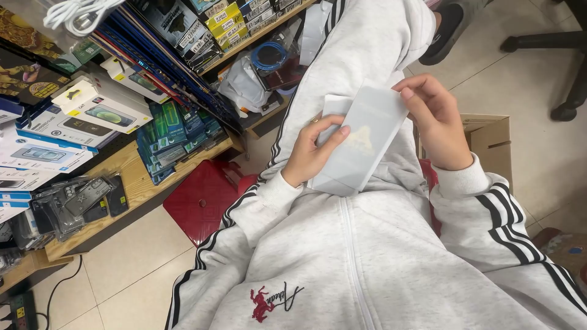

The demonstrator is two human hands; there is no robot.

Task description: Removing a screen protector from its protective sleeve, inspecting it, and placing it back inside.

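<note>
The flat packet looks like frosted, matt plastic, smooth and half see-through. The grey tracksuit is soft, matt fleecy cloth. The shelf is bare pale wood with visible grain. The stool is glossy red plastic. The floor tiles are smooth, faintly shiny.

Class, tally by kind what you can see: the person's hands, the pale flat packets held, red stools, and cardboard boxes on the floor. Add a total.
Hands: 2, left hand and right hand
Pale flat packets: 2, as far as shows
Red stool: 1
Cardboard box: 1
Total: 6
</note>
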